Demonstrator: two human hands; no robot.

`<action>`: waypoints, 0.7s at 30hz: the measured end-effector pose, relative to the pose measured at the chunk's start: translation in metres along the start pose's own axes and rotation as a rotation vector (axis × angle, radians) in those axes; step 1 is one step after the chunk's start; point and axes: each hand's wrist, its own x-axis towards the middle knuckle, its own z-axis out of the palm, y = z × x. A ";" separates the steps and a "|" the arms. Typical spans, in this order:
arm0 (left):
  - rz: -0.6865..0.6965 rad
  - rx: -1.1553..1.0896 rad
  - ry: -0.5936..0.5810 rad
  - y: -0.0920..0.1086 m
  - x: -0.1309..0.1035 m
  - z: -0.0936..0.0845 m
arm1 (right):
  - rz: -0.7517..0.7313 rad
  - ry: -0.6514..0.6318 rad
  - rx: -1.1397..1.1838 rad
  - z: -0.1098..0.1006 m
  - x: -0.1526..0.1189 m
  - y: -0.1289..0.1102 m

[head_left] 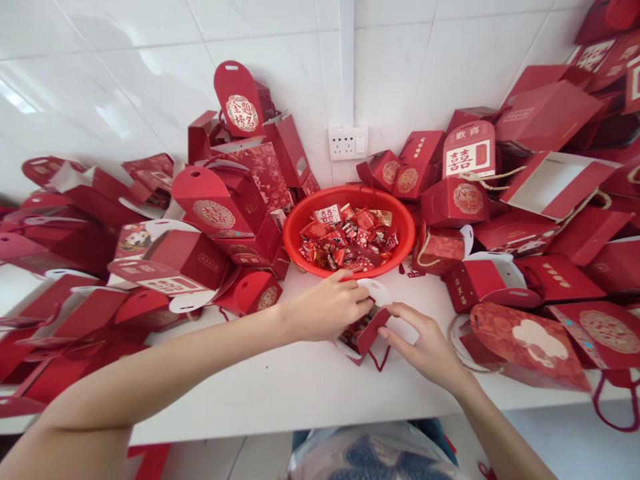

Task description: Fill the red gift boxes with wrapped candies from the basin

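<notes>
A small red gift box (356,337) with a dark red cord stands on the white table, just in front of the red plastic basket (411,233) of wrapped candies (350,237). My left hand (333,307) lies over the far left side of the box, its fingers curled at the opening; what they hold, if anything, is hidden. With thumb and fingers, my right hand (417,337) pinches the red flap on the box's right side. A white rounded flap shows behind my left fingers.
Many red boxes (170,257) are heaped on the left, and more red boxes (540,280) on the right. Behind the basket, a socket panel (349,143) is fixed to the tiled wall. The table's front edge runs below my hands.
</notes>
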 end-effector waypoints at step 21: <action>0.085 -0.144 0.029 -0.003 -0.003 0.008 | 0.057 -0.037 0.040 -0.002 0.000 0.001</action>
